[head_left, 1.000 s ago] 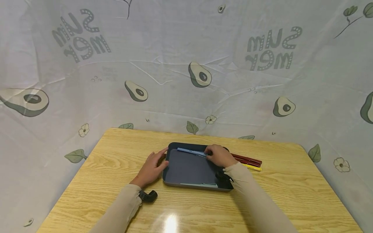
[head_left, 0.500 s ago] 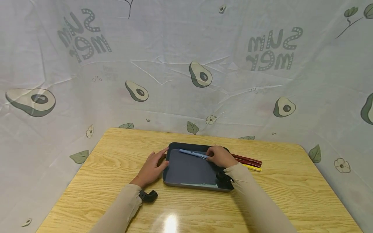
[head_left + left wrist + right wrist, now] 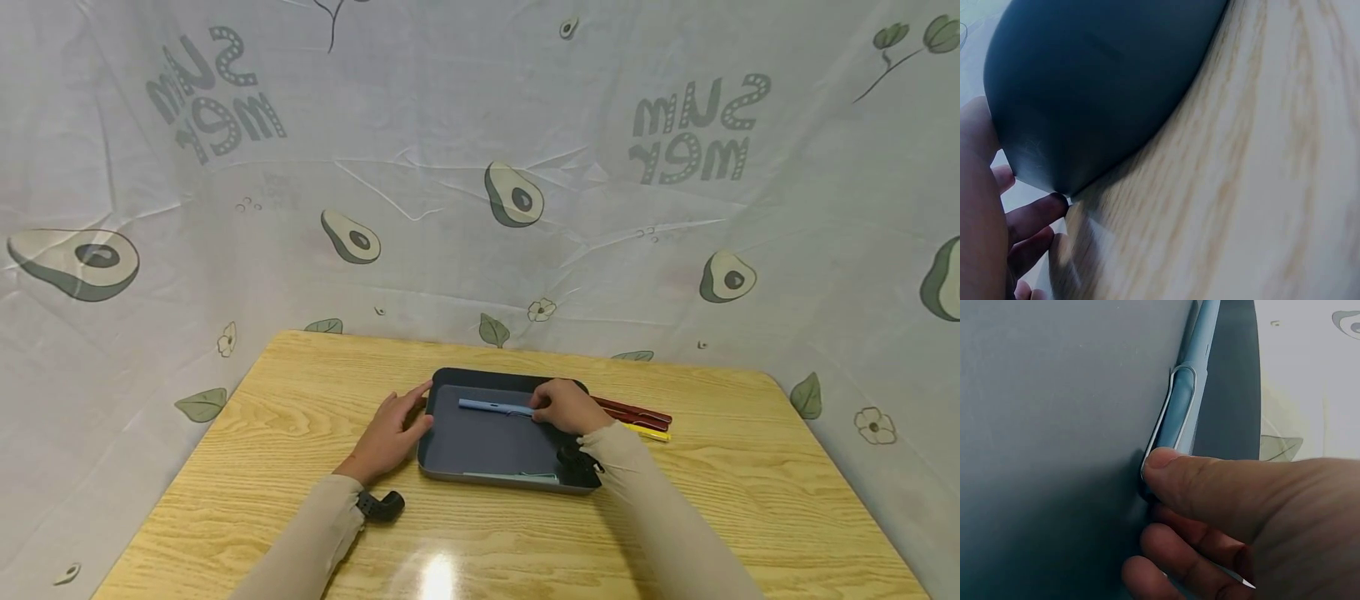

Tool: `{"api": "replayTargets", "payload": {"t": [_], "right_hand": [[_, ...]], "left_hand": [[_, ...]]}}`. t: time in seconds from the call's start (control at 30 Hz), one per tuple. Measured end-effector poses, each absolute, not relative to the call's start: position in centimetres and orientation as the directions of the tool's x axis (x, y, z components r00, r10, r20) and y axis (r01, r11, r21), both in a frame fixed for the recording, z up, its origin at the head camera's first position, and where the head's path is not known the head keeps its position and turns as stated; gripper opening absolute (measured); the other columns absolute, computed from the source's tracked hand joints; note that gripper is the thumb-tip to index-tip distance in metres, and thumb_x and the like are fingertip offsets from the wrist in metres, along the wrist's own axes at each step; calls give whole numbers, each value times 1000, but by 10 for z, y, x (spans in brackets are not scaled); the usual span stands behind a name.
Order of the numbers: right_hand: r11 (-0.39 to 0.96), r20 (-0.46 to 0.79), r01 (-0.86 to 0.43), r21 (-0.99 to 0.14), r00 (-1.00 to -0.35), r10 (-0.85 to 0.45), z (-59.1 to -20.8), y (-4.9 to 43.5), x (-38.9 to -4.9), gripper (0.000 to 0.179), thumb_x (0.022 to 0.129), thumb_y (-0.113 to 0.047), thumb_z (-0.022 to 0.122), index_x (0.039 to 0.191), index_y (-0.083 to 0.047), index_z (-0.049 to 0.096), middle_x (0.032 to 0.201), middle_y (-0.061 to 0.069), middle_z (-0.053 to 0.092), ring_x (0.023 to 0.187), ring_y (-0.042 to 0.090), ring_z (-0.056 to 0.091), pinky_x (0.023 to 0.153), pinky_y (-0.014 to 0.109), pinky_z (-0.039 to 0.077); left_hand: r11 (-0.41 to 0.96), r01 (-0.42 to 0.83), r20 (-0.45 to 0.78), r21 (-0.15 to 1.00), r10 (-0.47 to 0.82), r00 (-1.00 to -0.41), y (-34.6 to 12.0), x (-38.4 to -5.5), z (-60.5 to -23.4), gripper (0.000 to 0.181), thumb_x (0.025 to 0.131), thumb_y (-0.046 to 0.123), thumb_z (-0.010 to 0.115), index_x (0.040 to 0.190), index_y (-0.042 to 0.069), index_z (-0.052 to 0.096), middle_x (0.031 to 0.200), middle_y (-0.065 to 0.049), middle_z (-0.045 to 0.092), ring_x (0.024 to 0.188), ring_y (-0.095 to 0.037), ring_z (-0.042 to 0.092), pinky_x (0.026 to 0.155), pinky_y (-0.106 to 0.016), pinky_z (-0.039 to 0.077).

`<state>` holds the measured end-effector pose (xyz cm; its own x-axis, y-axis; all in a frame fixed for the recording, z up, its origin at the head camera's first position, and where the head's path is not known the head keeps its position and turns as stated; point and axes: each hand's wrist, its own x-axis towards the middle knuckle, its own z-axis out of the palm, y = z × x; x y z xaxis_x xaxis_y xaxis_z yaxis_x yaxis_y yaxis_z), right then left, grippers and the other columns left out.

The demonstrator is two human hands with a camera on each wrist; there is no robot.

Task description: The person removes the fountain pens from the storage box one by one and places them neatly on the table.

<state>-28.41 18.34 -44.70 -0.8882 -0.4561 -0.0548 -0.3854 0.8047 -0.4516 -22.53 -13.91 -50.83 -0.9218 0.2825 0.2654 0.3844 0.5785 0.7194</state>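
Thumb and fingers of my right hand [image 3: 567,407] pinch a light blue pen [image 3: 487,406] by its clip end, inside a dark grey tray [image 3: 480,446]. In the right wrist view the pen [image 3: 1197,381] shows its looped wire clip, with the thumb lying over the clip's end. Along the tray's left side, my left hand [image 3: 386,437] rests with spread fingers and thumb at the rim. The left wrist view has those fingers [image 3: 1035,219] against the tray's outer wall [image 3: 1104,94]. A pale green pen [image 3: 510,477] lies along the tray's near wall.
Two dark red pens [image 3: 637,412] and a yellow pen [image 3: 648,432] lie right of the tray, partly hidden by the right hand and sleeve. All stand on a wooden table [image 3: 337,367]. A printed curtain [image 3: 450,275] hangs behind its far edge.
My right hand has drawn the blue pen from beside the tray's far wall slightly toward the near side, its free end shifting nearer. The left hand and tray have stayed put.
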Motion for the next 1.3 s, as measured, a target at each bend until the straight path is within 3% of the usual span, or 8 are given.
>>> {"api": "replayTargets", "payload": {"t": [0.53, 0.83, 1.13, 1.3], "right_hand": [[807, -67, -365, -464, -894, -443, -452, 184, -274, 7, 83, -12, 73, 87, -18, 71, 84, -6, 65, 70, 7, 56, 65, 29, 50], [766, 27, -473, -435, -857, -514, -446, 190, -264, 7, 85, -11, 72, 90, -14, 69, 84, -5, 64, 73, 8, 57, 68, 30, 50], [664, 61, -407, -628, -875, -480, -429, 211, -253, 11, 88, -12, 68, 98, -11, 70, 91, -3, 67, 80, 10, 63, 70, 28, 54], [614, 144, -386, -688, -902, -407, -422, 227, -243, 13, 88, -16, 68, 101, -17, 72, 94, -5, 68, 84, 12, 66, 72, 27, 55]], "left_hand": [[585, 388, 269, 712, 283, -921, -139, -225, -511, 58, 98, 32, 54, 150, 22, 32, 138, -3, 52, 125, -18, 51, 118, -44, 7], [585, 390, 272, 711, 283, -920, -139, -226, -510, 58, 98, 30, 54, 150, 22, 32, 137, -5, 53, 125, -19, 50, 118, -45, 7], [583, 411, 289, 701, 295, -911, -139, -227, -514, 58, 98, 34, 53, 150, 22, 31, 137, -3, 52, 126, -18, 50, 118, -46, 7], [572, 418, 297, 706, 297, -908, -139, -227, -513, 58, 98, 33, 54, 150, 23, 31, 138, -3, 52, 125, -19, 51, 118, -46, 8]]}}
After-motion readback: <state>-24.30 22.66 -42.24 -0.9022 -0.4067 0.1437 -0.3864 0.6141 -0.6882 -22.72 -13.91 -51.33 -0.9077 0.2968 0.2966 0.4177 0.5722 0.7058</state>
